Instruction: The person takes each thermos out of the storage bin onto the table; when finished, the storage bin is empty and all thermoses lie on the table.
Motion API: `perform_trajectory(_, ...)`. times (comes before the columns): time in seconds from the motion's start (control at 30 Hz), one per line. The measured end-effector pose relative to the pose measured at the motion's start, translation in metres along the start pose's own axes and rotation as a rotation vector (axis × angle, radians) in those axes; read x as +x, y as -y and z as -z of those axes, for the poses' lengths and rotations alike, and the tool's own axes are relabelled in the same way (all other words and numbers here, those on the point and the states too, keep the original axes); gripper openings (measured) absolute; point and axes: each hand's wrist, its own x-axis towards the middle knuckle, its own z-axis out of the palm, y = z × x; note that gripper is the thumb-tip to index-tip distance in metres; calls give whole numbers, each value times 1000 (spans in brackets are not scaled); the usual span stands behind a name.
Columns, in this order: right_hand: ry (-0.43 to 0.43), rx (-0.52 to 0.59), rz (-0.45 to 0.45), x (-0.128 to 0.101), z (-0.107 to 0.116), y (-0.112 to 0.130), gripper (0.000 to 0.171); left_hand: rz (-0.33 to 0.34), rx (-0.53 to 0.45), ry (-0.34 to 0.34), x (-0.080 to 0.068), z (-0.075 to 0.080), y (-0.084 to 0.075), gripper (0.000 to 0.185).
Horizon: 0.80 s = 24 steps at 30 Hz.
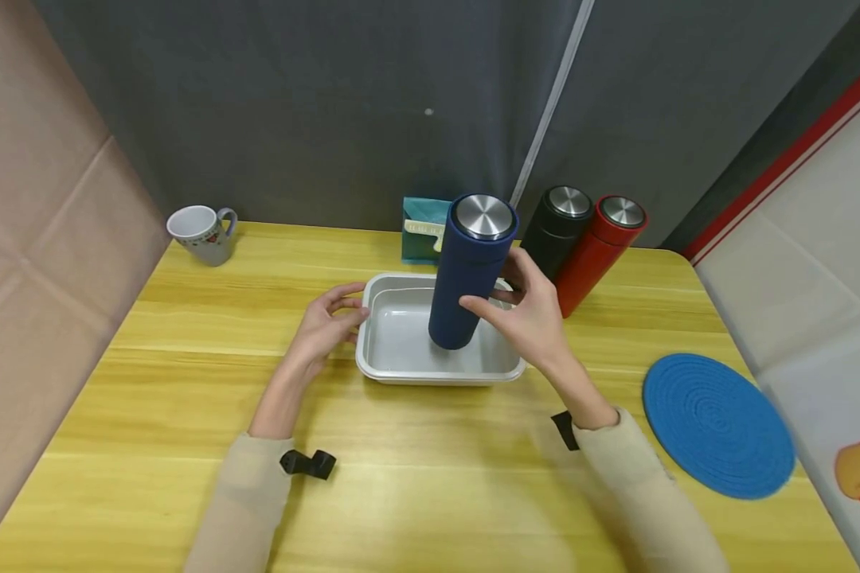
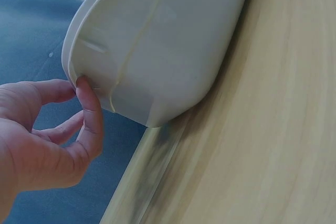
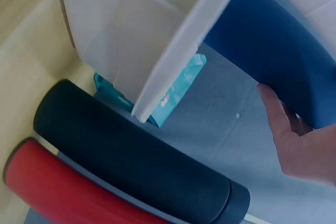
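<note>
My right hand (image 1: 526, 306) grips a dark blue thermos (image 1: 466, 278) with a silver lid, thumb on the near side. The thermos stands nearly upright, its lower end inside a white rectangular plastic container (image 1: 440, 377). At the container's left end, my left hand (image 1: 327, 322) holds the rim between thumb and fingers. The left wrist view shows those fingertips (image 2: 84, 83) at the rim of the container (image 2: 157, 45), whose base is on the table. In the right wrist view, the right hand (image 3: 310, 148) wraps the blue thermos (image 3: 278, 51).
A black thermos (image 1: 560, 227) and a red thermos (image 1: 598, 259) stand side by side behind the right hand. A teal packet (image 1: 419, 231) is behind the container. A mug (image 1: 204, 235) sits at the back left, a round blue placemat (image 1: 717, 426) at right.
</note>
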Motion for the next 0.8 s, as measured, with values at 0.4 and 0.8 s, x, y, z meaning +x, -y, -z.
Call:
perform_trajectory(0.4,-47,7,-12,1,22,-1,63,6,4,-2,1,1,1,49)
perform_trajectory(0.8,-84,-14,-18,-2,41,3,61,1,-6,-5,1,1,2,49)
